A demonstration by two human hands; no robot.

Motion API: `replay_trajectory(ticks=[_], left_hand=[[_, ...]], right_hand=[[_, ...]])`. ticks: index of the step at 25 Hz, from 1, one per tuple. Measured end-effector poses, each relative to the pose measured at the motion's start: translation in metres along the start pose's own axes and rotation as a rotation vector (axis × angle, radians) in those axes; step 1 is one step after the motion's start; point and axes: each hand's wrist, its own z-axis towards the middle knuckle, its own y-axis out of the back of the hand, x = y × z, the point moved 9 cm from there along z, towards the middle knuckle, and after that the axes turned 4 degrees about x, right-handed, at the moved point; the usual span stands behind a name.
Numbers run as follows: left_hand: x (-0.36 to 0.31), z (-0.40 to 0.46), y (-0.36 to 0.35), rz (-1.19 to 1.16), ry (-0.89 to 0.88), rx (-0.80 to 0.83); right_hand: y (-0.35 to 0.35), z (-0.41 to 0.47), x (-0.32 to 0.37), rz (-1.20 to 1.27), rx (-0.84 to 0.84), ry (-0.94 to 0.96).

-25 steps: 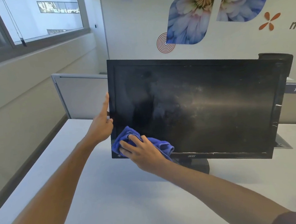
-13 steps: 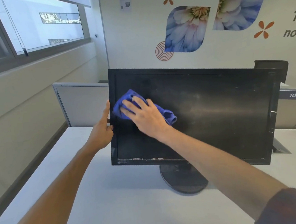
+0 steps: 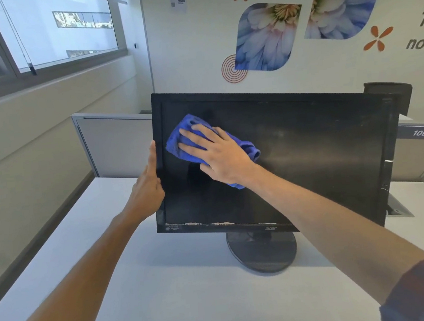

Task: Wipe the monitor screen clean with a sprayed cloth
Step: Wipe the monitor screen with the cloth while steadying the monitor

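Two bare forearms reach in from the near edge of the white surface (image 3: 181, 287), and we're mid-wipe! Nearest the camera, a dark red sleeve shows at the bottom right corner, cut off by the frame. Further in, the round black stand (image 3: 262, 252) sits toward the middle of the surface, carrying the monitor (image 3: 321, 155) upright with a slight backward lean.

Left hand (image 3: 147, 189) now: fingers straight, laid open along the monitor's left bezel, thumb tucked at the front edge, bracing it rather than clutching it. Right hand (image 3: 218, 157): flat, fingers spread, palm pressing the blue cloth (image 3: 178, 143) against the glass in the upper-left part of the screen. The cloth is bunched, poking out above the fingertips and below the wrist.

How far along? My read is early-to-middle. The left third looks dark and fairly clean, but a pale crusty line (image 3: 199, 223) runs along the bottom-left of the screen, and faint hazy streaks (image 3: 316, 150) cross the centre and right. That whole right half looks like it needs a pass.

Hard to call: whether the cloth is damp, and no spray bottle is in view. The right forearm hides part of the lower screen. Beyond, a grey partition (image 3: 116, 143), a "109" label (image 3: 420, 133), and a wall slogan cut off at the right.
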Motion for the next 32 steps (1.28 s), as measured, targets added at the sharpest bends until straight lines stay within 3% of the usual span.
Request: replay_trajectory(ticks=[7,11,13,16,18,23,32], left_hand=[[0.004,0.002,-0.002,0.045,0.008,0.068],[-0.004,0.0,-0.005,0.029,-0.004,0.077],[-0.002,0.0,-0.007,0.04,-0.025,0.089],[-0.001,-0.001,-0.007,0.03,-0.024,0.098],[-0.002,-0.002,-0.006,0.018,-0.015,0.109],[0.0,-0.001,-0.005,0.02,-0.027,0.113],[0.001,0.0,-0.01,0.008,-0.024,0.122]], right_hand=[[-0.063,-0.09,0.071,0.0,0.103,0.208],[-0.06,-0.113,0.082,-0.041,0.126,0.318],[-0.027,-0.087,0.058,-0.044,0.016,0.235],[0.038,-0.034,-0.017,-0.07,-0.165,-0.049],[0.057,-0.011,-0.055,-0.117,-0.151,-0.106],[0.036,-0.008,-0.068,-0.141,-0.056,-0.068],[-0.051,-0.111,0.025,-0.051,0.046,0.156]])
